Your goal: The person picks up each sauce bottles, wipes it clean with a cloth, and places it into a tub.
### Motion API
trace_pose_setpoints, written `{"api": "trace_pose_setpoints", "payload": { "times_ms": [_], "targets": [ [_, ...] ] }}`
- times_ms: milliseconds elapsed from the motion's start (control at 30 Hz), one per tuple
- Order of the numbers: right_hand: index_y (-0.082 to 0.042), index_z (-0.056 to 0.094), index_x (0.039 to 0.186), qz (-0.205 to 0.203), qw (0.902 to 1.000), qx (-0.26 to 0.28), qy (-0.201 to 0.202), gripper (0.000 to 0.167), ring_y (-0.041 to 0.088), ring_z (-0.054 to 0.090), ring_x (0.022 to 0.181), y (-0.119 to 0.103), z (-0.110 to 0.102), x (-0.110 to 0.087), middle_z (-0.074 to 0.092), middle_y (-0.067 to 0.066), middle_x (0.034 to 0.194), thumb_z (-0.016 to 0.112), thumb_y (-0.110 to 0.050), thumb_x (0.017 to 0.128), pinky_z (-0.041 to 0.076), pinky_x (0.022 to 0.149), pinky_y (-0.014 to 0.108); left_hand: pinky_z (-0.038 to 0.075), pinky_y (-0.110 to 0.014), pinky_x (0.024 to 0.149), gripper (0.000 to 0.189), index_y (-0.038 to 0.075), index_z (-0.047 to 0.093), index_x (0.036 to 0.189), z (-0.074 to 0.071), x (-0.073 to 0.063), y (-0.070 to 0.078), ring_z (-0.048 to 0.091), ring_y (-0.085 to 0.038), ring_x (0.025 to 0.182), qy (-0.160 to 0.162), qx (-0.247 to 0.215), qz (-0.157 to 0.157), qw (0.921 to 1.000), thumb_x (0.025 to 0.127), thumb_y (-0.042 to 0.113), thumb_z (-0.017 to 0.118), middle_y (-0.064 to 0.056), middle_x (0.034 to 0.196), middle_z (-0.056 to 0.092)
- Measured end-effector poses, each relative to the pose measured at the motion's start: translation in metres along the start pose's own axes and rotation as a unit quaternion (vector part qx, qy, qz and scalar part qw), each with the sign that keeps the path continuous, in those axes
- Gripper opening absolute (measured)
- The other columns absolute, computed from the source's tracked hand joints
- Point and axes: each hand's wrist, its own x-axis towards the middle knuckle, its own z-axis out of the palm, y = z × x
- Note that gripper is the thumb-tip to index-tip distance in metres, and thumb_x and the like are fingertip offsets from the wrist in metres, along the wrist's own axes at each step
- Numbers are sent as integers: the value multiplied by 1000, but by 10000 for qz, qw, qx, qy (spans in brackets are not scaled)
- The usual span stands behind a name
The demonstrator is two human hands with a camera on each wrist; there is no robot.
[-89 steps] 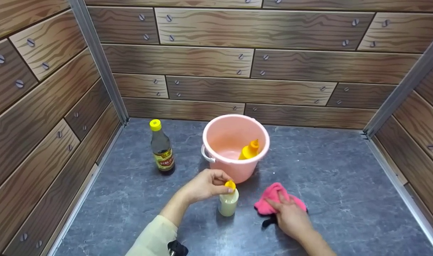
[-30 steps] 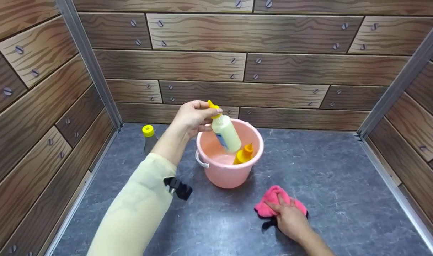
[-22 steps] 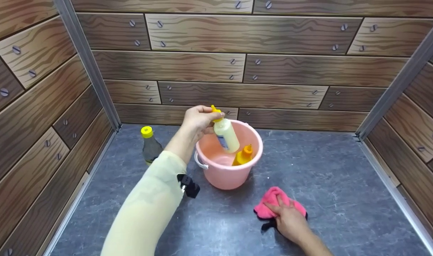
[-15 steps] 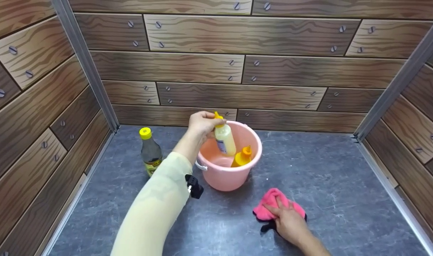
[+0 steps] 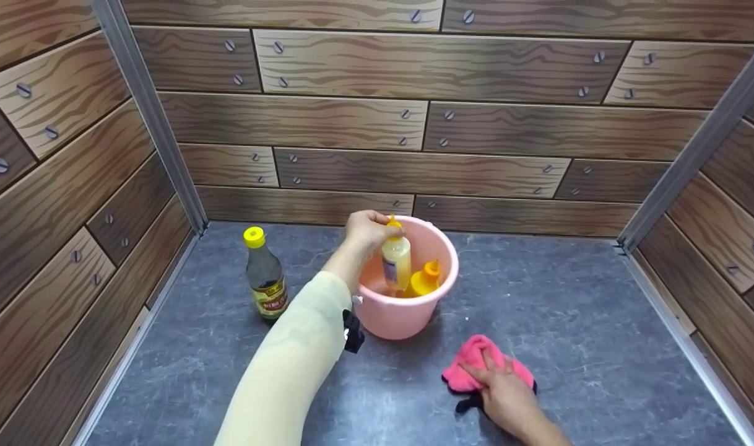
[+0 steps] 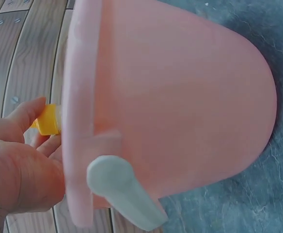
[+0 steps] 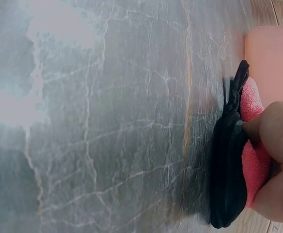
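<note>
My left hand [image 5: 369, 233] pinches the yellow nozzle cap of a small clear squeeze bottle [image 5: 397, 262] with pale yellowish contents. This bottle hangs nearly upright inside the pink bucket [image 5: 397, 319], its lower part below the rim. In the left wrist view the bucket wall hides all but the yellow cap [image 6: 48, 119]. A yellow squeeze bottle [image 5: 424, 282] with an orange nozzle leans inside the bucket on the right. My right hand [image 5: 511, 399] rests, fingers spread, on a pink cloth [image 5: 476, 359] with a black underside [image 7: 227, 170], lying on the tabletop.
Left of the bucket stands a dark sauce bottle [image 5: 267, 279] with a yellow cap, close to my left sleeve [image 5: 290, 365]. The bucket's white handle [image 6: 124, 191] hangs on its near left side. Wood-patterned walls [image 5: 414, 124] enclose the grey marbled tabletop [image 5: 575, 297] on three sides.
My left hand has lifted the pale squeeze bottle off the table before the bucket, carried it over the rim and lowered it inside. My right hand has stayed on the cloth.
</note>
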Motion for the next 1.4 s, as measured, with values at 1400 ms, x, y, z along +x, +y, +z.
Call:
{"api": "trace_pose_setpoints", "payload": {
  "times_ms": [1400],
  "targets": [
    [-19,74,137,3,10000,44,14,55,76,38,129,2,0,-1,47,33,154,66,6,89,47,103,72,61,-35,92,37,0,77,114,11,2,-18,73,-27,103,-622,1233,-140,9903,79,-2,90,-11,112,76]
  ]
}}
